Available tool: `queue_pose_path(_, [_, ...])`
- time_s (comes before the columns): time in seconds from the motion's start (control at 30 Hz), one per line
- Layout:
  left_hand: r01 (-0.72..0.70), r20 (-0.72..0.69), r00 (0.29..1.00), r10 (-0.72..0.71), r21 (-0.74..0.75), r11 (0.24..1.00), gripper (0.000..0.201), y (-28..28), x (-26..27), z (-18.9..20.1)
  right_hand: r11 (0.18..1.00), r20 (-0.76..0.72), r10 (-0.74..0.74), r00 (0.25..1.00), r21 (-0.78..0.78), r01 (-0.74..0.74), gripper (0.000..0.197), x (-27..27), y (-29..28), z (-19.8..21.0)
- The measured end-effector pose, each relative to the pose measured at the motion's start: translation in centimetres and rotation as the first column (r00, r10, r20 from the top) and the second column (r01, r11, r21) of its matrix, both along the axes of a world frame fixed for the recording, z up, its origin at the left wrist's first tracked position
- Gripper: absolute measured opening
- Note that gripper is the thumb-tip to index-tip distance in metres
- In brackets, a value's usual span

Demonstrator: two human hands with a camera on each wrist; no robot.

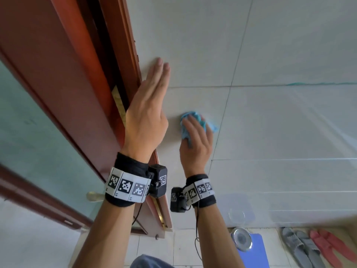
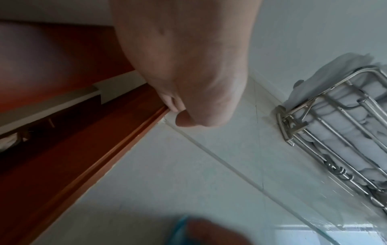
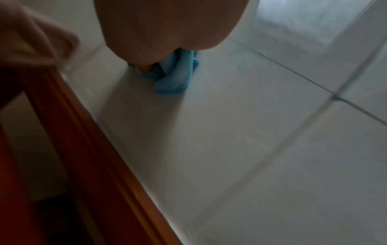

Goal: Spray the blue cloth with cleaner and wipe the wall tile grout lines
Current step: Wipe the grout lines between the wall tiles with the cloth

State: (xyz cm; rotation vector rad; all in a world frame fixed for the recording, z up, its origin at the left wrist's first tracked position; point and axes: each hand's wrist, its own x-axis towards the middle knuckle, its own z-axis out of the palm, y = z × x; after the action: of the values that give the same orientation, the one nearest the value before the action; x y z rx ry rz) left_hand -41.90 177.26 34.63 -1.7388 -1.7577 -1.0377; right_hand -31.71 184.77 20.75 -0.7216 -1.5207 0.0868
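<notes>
Left hand [image 1: 148, 113] flat on the tiled wall [image 1: 270, 122] beside the door frame [image 1: 108, 74], fingers [image 1: 160, 72] straight and pressed together, arm reaching up. Right hand [image 1: 197, 140] lower, fingers curled over the bunched blue cloth [image 1: 201, 120], pressing it to the tile between two grout lines [image 1: 224, 115].

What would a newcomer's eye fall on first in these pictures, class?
Probably the blue cloth, bunched under the right hand and pressed to the pale wall tile, the one bright patch there. Next, the left hand laid flat with straight fingers on the wall beside the reddish-brown door frame. Lower right on the floor, grey slippers and pink slippers lie side by side.
</notes>
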Motion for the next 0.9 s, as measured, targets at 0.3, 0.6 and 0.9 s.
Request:
queue_pose_path(0.3, [0.008,0.023,1.000,-0.008,-0.012,1.000,0.080,0.2,-0.2,0.1,0.978,0.439,0.158,0.884,0.056,-0.202,0.042,0.8,0.1,-9.3])
queue_pose_path(0.6, [-0.020,0.051,0.998,0.021,-0.028,0.999,0.077,-0.1,1.4,-0.3,0.993,-0.105,-0.059,0.993,0.093,0.069,0.028,5.1,3.2,1.9])
queue_pose_path(0.9, [0.023,0.067,0.997,-0.025,0.023,0.999,0.080,1.7,4.0,0.6,0.995,-0.455,-0.091,0.886,-0.014,0.096,0.025,10.3,4.3,12.5])
